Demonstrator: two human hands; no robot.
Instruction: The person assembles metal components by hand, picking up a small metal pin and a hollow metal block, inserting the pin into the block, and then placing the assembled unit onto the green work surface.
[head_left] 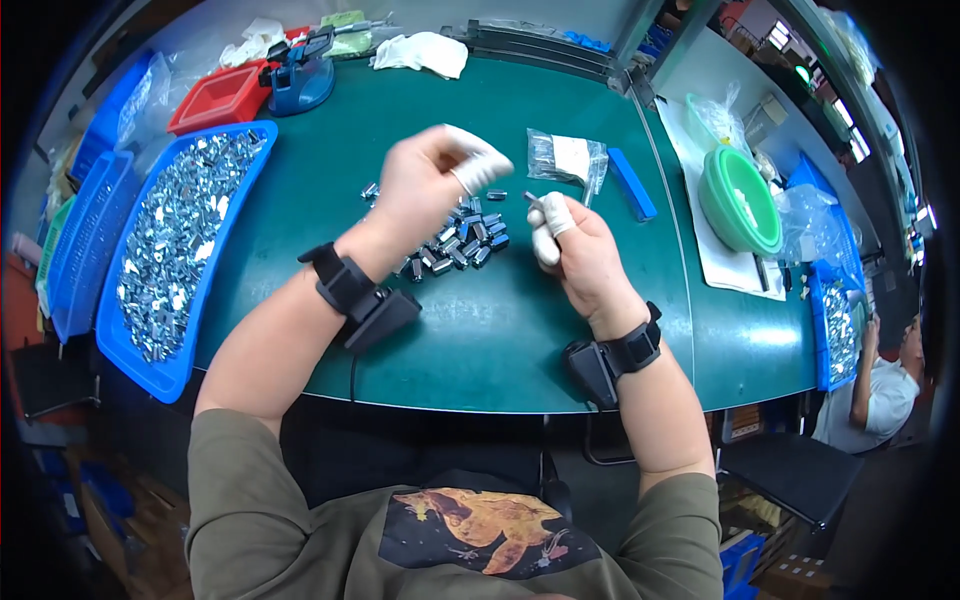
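My left hand [432, 180] hovers over the left side of a loose pile of short, shiny metal pieces [462, 242]. White covers sit on its fingertips, which are drawn together in a pinch; whatever may be between them is too small to make out. To the right of the pile, my right hand [580, 245], also with white-covered fingers, pinches a small metal piece [531, 198] whose end sticks out toward the left hand. A single metal piece [497, 195] lies just above the pile. Black devices are strapped to both wrists.
At left stands a blue tray [267, 140] heaped with metal pieces, near a red bin [215, 97]. Beyond my right hand lie a clear bag [555, 155] and a blue bar [632, 185]. Green bowls [735, 205] stand at right, and another person [880, 400] sits beyond.
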